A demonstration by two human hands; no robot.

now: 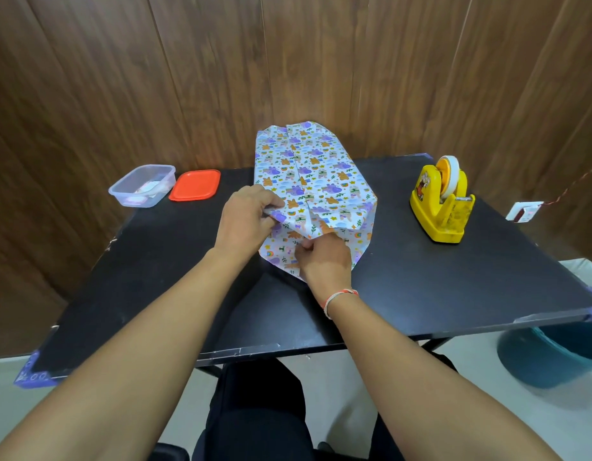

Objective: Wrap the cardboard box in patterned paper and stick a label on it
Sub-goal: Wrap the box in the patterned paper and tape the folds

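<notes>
Left hand (246, 216) pinches the side flap of the patterned paper (316, 181) at the near left corner of the box, frame centre. Right hand (324, 257) pinches the lower flap just below it. Box itself is fully hidden under the paper and sits mid-table (154, 277), long seam running up the top.

Step looks like closing the near end. To do it well: crease the side flap tight against the box edge, keep tension, fold the bottom flap up square, then tape.

Tape dispenser (441, 204) sits right of centre. Clear tub (142, 186) upper left probably holds the labels; red lid (195, 185) just beside it.
</notes>
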